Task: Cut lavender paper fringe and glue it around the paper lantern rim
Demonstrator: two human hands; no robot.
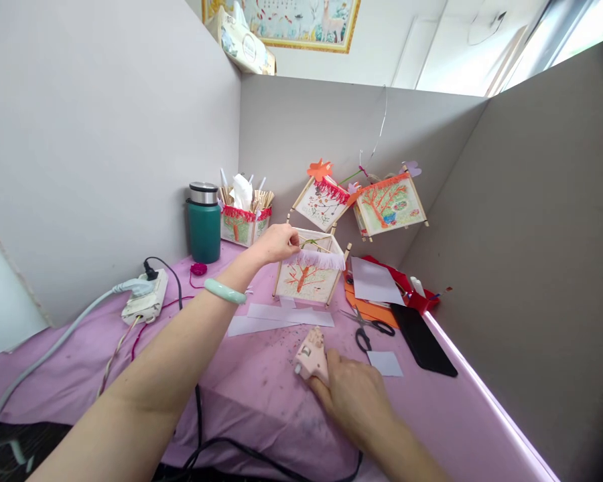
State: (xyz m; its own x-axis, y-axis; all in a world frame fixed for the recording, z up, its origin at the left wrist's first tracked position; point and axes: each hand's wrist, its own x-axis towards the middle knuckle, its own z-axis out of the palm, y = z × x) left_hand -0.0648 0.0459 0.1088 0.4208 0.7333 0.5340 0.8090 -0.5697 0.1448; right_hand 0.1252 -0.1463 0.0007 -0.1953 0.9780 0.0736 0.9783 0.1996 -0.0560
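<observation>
- Grey partitions (311, 120) stand around a pink cloth (261, 395), and here are your two hands at work over it.
- Your left hand (280, 242) is pinching the paper lantern (291, 291) at its top edge; whether fringe or frame sits between the fingertips, I can't tell.
- The lantern is right under that pinch, with its lilac fringe (324, 260) running off to the right.
- Your right hand (356, 395) is wrapped around the glue gun (314, 358), nearer you than the lantern (finger on the trigger? hidden from here).
- Paper strips (261, 325) lie between your two grips; scissors (360, 323) rest just beyond the right one.
- For good handling, I'd pinch lightly so the thin frame doesn't twist, and hold the nozzle away from those left fingertips and the loose strips.
</observation>
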